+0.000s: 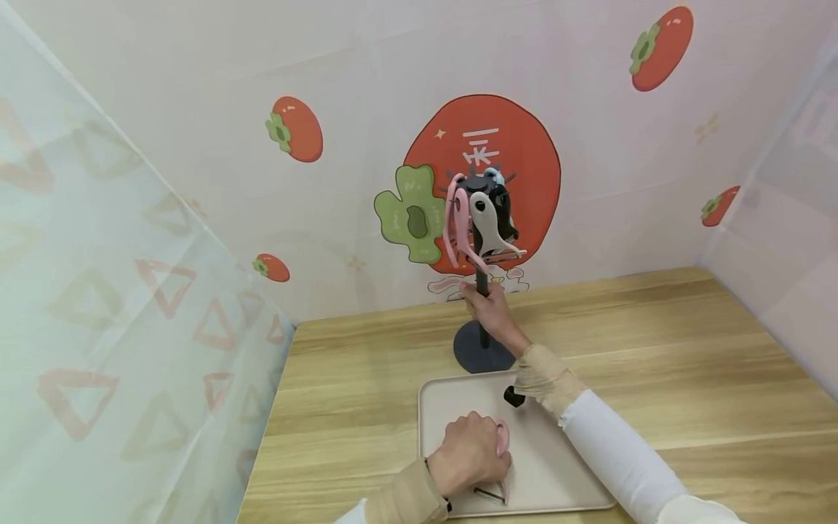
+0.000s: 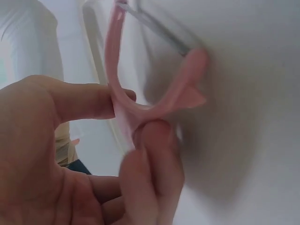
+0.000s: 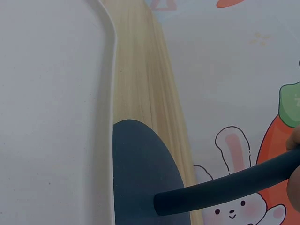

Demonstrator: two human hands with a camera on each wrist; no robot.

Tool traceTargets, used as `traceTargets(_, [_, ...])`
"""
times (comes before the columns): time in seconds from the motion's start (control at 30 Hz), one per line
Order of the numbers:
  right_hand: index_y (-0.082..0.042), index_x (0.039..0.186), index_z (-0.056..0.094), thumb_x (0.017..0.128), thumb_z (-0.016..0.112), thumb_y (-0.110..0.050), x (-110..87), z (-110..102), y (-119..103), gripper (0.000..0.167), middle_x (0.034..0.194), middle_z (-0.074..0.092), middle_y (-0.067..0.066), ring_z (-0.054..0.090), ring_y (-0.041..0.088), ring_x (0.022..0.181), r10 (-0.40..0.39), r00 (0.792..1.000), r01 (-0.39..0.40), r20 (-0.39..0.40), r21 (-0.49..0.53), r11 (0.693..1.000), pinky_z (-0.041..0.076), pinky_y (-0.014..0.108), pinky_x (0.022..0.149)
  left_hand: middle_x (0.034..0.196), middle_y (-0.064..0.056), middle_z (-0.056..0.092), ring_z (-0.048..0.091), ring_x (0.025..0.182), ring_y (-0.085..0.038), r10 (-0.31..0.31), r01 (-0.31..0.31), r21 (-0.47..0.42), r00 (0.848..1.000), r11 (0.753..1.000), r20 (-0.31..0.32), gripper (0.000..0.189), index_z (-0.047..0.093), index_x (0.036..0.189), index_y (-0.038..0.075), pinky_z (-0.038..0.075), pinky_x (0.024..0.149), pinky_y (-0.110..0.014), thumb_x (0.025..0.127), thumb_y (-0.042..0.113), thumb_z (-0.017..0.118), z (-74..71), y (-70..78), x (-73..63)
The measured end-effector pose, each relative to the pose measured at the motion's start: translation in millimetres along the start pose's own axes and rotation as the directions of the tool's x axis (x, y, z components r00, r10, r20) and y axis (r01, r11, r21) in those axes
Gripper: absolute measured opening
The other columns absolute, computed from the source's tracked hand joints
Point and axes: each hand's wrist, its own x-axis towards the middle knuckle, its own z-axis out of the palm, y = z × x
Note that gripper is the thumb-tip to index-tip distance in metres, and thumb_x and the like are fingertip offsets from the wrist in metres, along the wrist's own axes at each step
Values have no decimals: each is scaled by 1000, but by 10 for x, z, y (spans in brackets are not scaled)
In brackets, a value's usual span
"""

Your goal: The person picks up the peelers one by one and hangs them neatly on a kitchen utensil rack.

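My left hand (image 1: 468,451) is low over the beige tray (image 1: 556,480), pinching a pink Y-shaped peeler (image 2: 140,108) between thumb and fingers. Its metal blade spans the two prongs in the left wrist view. My right hand (image 1: 494,313) grips the dark pole (image 3: 225,185) of a round-based stand just under its head. From that head hang peelers: pink ones (image 1: 463,225), a pale grey one (image 1: 486,215), a black one (image 1: 503,211) and a light blue piece (image 1: 494,175) behind. At the right wrist view's edge only some fingertips (image 3: 294,187) show.
On the tray, a black object (image 1: 514,397) lies partly under my right forearm; its kind cannot be made out. The stand's dark base (image 1: 474,353) sits on the wooden table (image 1: 353,407) behind the tray. A printed backdrop (image 1: 366,58) rises at the table's back edge.
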Motion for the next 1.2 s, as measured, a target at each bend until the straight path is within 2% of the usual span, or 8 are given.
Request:
traceTargets(0.1, [8,59,39,111,53,-14,-1,1,-5,59,47,33,-10,26,7,38,3,1000,-3,-3,3,1000,20,30,43,75,-6,63,65,68,-23,0,0,52,1000,999,2,38,65,79,14,54,62,-41,86,49,78,-35,-15,-1])
traceTargets(0.2, [8,58,40,111,54,-13,-3,1,-7,58,47,34,-10,26,6,38,12,1000,-12,-10,4,1000,20,29,43,73,-6,61,62,66,-23,9,-9,69,1000,998,-3,39,62,74,15,52,62,-42,88,49,75,-73,-32,-8])
traceTargets(0.33, [6,58,39,111,54,-12,2,-7,3,58,47,33,-11,26,6,38,10,1000,-10,-10,8,1000,20,28,43,68,-2,56,55,59,-19,39,-39,34,999,999,-20,38,58,71,15,49,57,-40,90,43,75,-137,-58,-19])
traceTargets(0.53, [6,58,38,113,51,-13,-6,-21,15,60,47,34,-10,26,7,38,6,1000,-6,-3,10,1000,21,28,43,66,-1,55,54,56,-15,79,-83,-44,994,996,-79,33,56,73,15,46,52,-35,93,34,74,-210,-94,-56])
traceTargets(0.67, [7,59,39,113,51,-14,-5,-19,11,60,47,34,-9,27,7,39,23,1000,-23,-2,8,1000,22,27,44,72,-5,59,60,59,-18,81,-93,-92,988,991,-131,23,60,81,10,48,52,-33,97,22,70,-236,-102,-66])
traceTargets(0.83, [6,58,40,113,51,-13,4,-17,15,59,47,34,-9,27,8,38,14,1000,-14,7,10,1000,21,29,44,79,-9,60,63,62,-21,74,-90,-86,981,992,-177,10,63,93,3,47,51,-31,98,9,68,-271,-98,-69])
traceTargets(1.07, [5,56,40,112,53,-11,9,-22,29,59,46,34,-11,27,7,38,-19,1000,19,-3,13,1000,23,29,43,82,-7,61,59,60,-19,95,-133,-141,964,981,-248,5,65,97,3,45,51,-30,99,7,66,-363,-159,-64])
traceTargets(1.2, [4,56,40,112,52,-11,6,-22,37,59,46,33,-10,26,7,37,-27,1000,27,4,10,1000,22,29,42,88,-8,65,60,62,-17,92,-151,-171,946,974,-310,5,68,103,3,46,52,-28,101,8,67,-452,-215,-64])
